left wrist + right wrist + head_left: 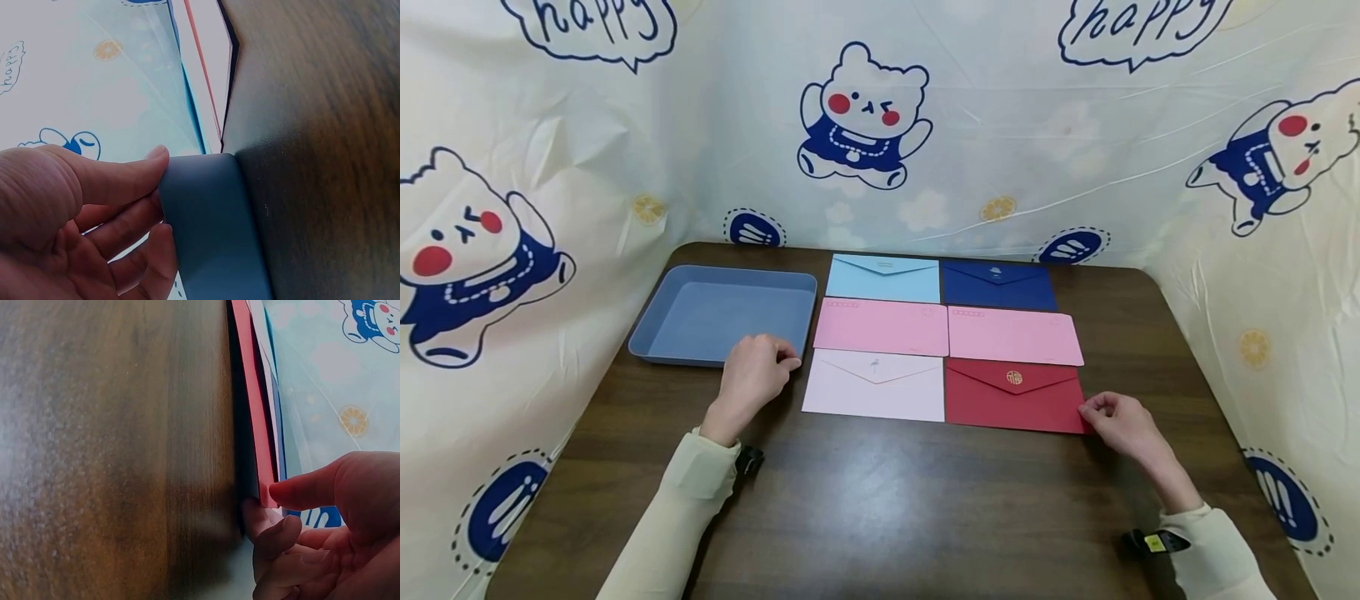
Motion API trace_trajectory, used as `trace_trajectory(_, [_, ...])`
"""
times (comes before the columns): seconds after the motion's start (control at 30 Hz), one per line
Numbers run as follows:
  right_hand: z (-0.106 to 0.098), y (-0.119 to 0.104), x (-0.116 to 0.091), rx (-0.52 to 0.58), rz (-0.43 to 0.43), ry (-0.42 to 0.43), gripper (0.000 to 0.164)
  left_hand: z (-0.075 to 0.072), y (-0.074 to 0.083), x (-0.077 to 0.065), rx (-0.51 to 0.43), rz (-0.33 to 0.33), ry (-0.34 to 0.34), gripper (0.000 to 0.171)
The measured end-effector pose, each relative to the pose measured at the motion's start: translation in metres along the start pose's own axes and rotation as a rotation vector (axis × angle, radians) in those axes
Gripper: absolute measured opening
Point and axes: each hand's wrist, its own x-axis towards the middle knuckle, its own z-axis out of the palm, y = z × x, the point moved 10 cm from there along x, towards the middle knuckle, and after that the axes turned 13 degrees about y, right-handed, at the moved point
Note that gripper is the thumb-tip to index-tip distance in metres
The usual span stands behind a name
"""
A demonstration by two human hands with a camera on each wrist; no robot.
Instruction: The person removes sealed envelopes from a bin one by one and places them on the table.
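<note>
My left hand (756, 375) is at the near right corner of a blue-grey tray (730, 312), its thumb and curled fingers pinching the rim. In the left wrist view the thumb tip meets the tray's edge (209, 219). A red envelope (1011, 404) with a gold emblem lies flat at the front right of a group of envelopes. Its near right corner is pinched between the thumb and fingers of my right hand (1123, 421). Seen from the right wrist, the red envelope's edge (257, 419) runs up to the thumb tip.
Left of the red envelope lies a white envelope (872, 392). Two pink ones (880, 327) form the middle row. Behind them lie a light blue envelope (883, 283) and a dark blue envelope (1000, 290). A printed curtain (970, 150) surrounds the wooden table (865, 517).
</note>
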Motion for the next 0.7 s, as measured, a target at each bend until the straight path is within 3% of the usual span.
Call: trace_trajectory(0.7, [0.0009,-0.0037,0.0018,-0.082,-0.07,0.091,0.024,0.0017,-0.0021,0.0002,0.001,-0.008,-0.005,0.004])
